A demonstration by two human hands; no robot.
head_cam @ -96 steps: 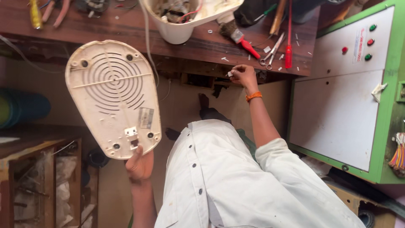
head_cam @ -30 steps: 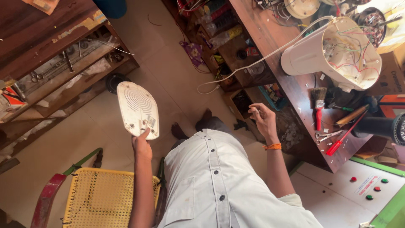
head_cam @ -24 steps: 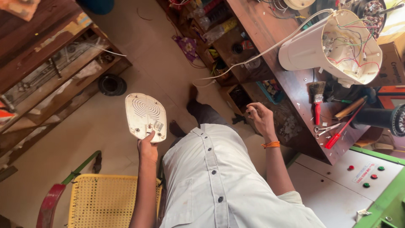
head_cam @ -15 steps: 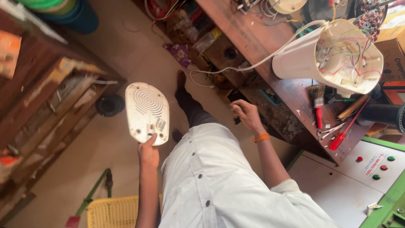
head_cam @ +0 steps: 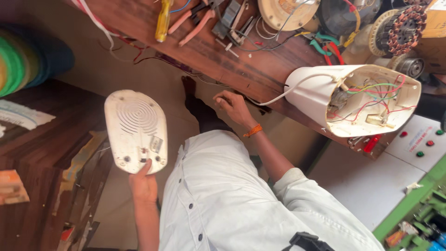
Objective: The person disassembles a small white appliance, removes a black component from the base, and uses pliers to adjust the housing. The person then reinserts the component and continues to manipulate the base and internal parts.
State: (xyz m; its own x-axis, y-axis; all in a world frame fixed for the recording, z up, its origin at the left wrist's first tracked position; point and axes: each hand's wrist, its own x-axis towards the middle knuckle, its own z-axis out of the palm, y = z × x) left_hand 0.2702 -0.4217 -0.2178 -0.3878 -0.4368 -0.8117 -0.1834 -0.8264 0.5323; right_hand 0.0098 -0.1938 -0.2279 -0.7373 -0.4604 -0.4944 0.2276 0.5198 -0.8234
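Observation:
My left hand (head_cam: 143, 186) grips the lower edge of a white oval base plate (head_cam: 134, 130) with a round vent grille, held up over the floor on my left. My right hand (head_cam: 234, 106), with an orange band at the wrist, is stretched forward, and its curled fingers rest at the front edge of the wooden bench (head_cam: 232, 60). Whether it pinches anything is too small to tell. A white appliance housing (head_cam: 316, 100) lies on its side on the bench to the right of that hand. Its open end shows coloured wires (head_cam: 371, 100).
A yellow screwdriver (head_cam: 163, 21), pink-handled pliers (head_cam: 190, 23) and a wound motor core (head_cam: 402, 28) lie on the bench. A white panel with round buttons (head_cam: 409, 153) stands at right. A dark wooden shelf (head_cam: 46, 153) and stacked green and blue tubs (head_cam: 28, 60) are at left.
My view has swung back toward the bench and closer in. The left hand has kept hold of the plate and lifted it; the right hand has reached to the bench edge.

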